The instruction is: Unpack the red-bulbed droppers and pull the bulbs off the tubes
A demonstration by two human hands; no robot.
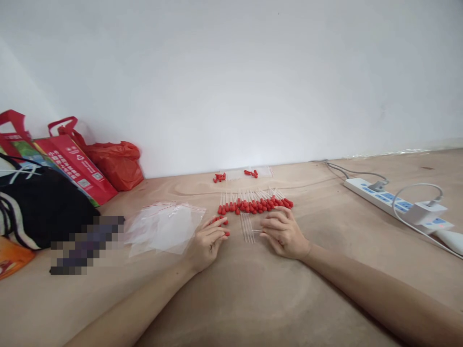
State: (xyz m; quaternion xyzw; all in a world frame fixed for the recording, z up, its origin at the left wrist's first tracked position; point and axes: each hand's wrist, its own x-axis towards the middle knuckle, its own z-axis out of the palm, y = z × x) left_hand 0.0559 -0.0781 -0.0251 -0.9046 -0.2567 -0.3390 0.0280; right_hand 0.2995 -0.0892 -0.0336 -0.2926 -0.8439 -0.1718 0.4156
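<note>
A row of clear droppers with red rubber bulbs (pixel 255 204) lies on the wooden surface (pixel 253 289) in front of me. My left hand (pixel 207 241) rests flat just left of a small bunch of clear tubes (pixel 247 227), fingers stretched over a few red bulbs (pixel 222 220). My right hand (pixel 284 233) sits on the other side of the bunch, fingers curled with the tips at the tube ends. Whether it grips any of them I cannot tell.
Clear zip bags (pixel 162 226) lie left of my left hand. Two small filled packets (pixel 243 173) lie by the wall. Red shopping bags (pixel 77 161) and a black bag (pixel 39 205) stand at the left. A white power strip (pixel 398 205) with cables lies at the right.
</note>
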